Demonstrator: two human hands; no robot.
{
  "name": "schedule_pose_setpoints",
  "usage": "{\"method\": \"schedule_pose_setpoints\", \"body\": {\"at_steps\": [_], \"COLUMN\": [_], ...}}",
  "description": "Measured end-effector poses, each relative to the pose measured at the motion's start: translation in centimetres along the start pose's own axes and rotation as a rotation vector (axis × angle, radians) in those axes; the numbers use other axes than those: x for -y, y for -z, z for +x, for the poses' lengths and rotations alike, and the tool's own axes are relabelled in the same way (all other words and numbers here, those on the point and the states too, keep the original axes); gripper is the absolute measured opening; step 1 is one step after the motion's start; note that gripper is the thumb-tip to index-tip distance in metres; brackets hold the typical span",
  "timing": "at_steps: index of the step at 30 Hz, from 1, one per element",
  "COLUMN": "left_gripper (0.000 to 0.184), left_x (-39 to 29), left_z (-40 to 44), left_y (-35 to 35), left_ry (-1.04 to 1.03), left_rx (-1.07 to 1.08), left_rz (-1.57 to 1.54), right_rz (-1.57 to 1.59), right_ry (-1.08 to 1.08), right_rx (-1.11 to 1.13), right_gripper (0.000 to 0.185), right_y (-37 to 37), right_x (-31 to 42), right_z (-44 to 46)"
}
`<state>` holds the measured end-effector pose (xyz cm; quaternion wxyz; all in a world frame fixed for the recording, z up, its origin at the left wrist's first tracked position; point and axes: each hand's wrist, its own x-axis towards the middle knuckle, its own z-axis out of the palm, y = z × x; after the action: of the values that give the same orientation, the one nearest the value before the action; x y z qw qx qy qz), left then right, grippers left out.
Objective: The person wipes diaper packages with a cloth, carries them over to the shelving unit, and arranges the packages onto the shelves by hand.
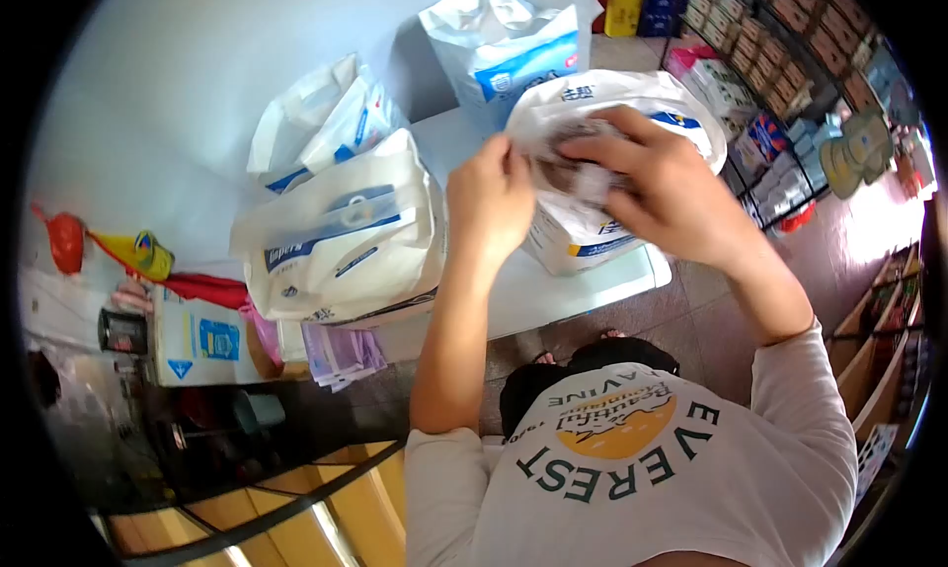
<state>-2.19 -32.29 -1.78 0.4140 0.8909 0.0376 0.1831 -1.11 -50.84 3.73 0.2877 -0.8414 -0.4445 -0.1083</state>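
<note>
A white plastic bag with blue and yellow print stands on the white table, its mouth facing up. At the left edge of that mouth, my left hand is closed in a pinch on the rim. My right hand is over the opening, fingers curled round a small clear packet with brown contents. Motion blurs the packet, so its kind cannot be made out. My fingers hide part of the bag's inside.
More white bags stand on the table: one at the back, one at the left, a bulky one in front. Purple packs hang at the table's left end. A wire rack with goods is at right.
</note>
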Motion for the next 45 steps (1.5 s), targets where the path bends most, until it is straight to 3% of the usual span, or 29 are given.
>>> {"method": "schedule_pose_setpoints", "body": {"at_steps": [1,2,3,5,6,8,9,11,12,13,14,19,21,23,25,27,29,30,31,33,34,36,39,41,43,44,45], "left_gripper": [0.016,0.015,0.015,0.018,0.019,0.019,0.019,0.020,0.020,0.020,0.021,0.023,0.023,0.023,0.023,0.019,0.018,0.019,0.020,0.023,0.024,0.030,0.029,0.029,0.029,0.029,0.028], "left_x": [0.7,1.2,1.5,3.0,2.8,3.7,4.4,4.8,4.0,3.4,3.3,3.1,3.1,2.9,2.8,3.1,3.4,3.8,3.9,1.9,1.1,0.9,1.3,2.1,2.0,1.8,1.6], "left_z": [-0.2,-0.5,-0.9,-0.9,-1.2,-1.4,-1.6,-1.8,-2.0,-2.3,-2.6,-3.7,-4.0,-4.1,-3.8,-3.6,-2.5,-2.2,-2.4,-2.3,-2.3,-2.1,-2.9,-3.2,-3.3,-3.3,-3.2], "left_y": [-0.1,-0.2,-0.2,-1.3,-1.3,-1.4,-1.4,-1.9,-2.3,-2.7,-2.7,-2.4,-1.9,-1.7,-1.7,-1.5,-1.4,-1.3,-1.0,-1.4,-1.3,-1.8,-3.6,-4.9,-5.6,-5.7,-5.0], "left_ry": [0.048,0.068,-0.036,0.094,0.097,0.141,0.188,0.227,0.295,0.364,0.292,0.242,0.195,0.161,0.126,-0.017,-0.042,-0.001,0.048,0.046,0.055,0.059,-0.106,-0.225,-0.293,-0.315,-0.206], "left_rx": [0.008,-0.029,-0.070,-0.141,-0.152,-0.091,-0.053,-0.016,-0.061,-0.112,-0.070,-0.108,-0.106,-0.105,-0.106,-0.305,-0.362,-0.291,-0.222,-0.209,-0.197,-0.214,-0.282,-0.317,-0.377,-0.395,-0.330], "left_rz": [-0.135,-0.155,-0.118,-0.471,-0.530,-0.619,-0.704,-0.628,-0.774,-0.921,-0.971,-0.907,-0.703,-0.659,-0.611,-0.264,-0.373,-0.364,-0.351,-0.366,-0.303,-0.297,-0.272,-0.242,-0.304,-0.325,-0.413], "right_rz": [-0.082,-0.147,-0.297,-0.605,-0.613,-0.433,-0.426,-0.186,-0.119,-0.122,-0.164,-0.245,-0.317,-0.336,-0.246,-0.282,-0.379,-0.458,-0.554,-0.340,-0.341,-0.254,-0.240,-0.251,-0.460,-0.461,-0.462], "right_ry": [0.005,-0.089,-0.057,0.042,0.019,0.026,0.006,0.242,0.233,0.230,0.224,0.153,0.147,0.215,0.209,0.158,0.125,0.079,0.012,-0.135,-0.135,0.322,0.376,0.291,-0.054,-0.035,-0.041], "right_rx": [-0.092,-0.018,-0.055,-0.217,-0.223,0.015,0.015,0.070,0.090,0.091,0.079,0.149,0.080,-0.252,-0.117,0.046,0.079,0.125,0.348,0.611,0.614,0.293,0.143,0.214,0.629,0.531,0.527], "right_gripper": [0.036,0.035,0.032,0.030,0.030,0.027,0.027,0.027,0.039,0.039,0.034,0.019,0.019,0.022,0.024,0.028,0.030,0.032,0.027,0.022,0.022,0.017,0.019,0.020,0.025,0.026,0.026], "right_y": [-1.6,-2.6,-5.5,-8.9,-8.6,-8.0,-7.5,-5.8,-5.3,-4.8,-4.4,-0.1,1.5,0.4,-3.6,-6.5,-6.4,-6.5,-5.3,-2.5,-2.6,-3.1,-3.7,-3.8,-4.2,-5.4,-6.3], "right_x": [0.5,1.5,0.8,0.7,0.6,0.4,0.1,-1.0,-1.0,-1.0,-1.1,-0.5,-0.4,0.5,0.3,0.2,0.0,0.3,0.9,1.6,0.9,-0.8,-1.8,-1.6,-1.0,-1.4,-1.7], "right_z": [0.5,1.0,1.4,1.1,1.0,0.4,0.0,-1.0,-1.8,-2.6,-3.3,-5.5,-5.1,-3.2,-1.1,1.1,2.1,2.1,2.4,3.1,2.5,1.2,1.4,2.5,4.6,5.2,5.3]}}
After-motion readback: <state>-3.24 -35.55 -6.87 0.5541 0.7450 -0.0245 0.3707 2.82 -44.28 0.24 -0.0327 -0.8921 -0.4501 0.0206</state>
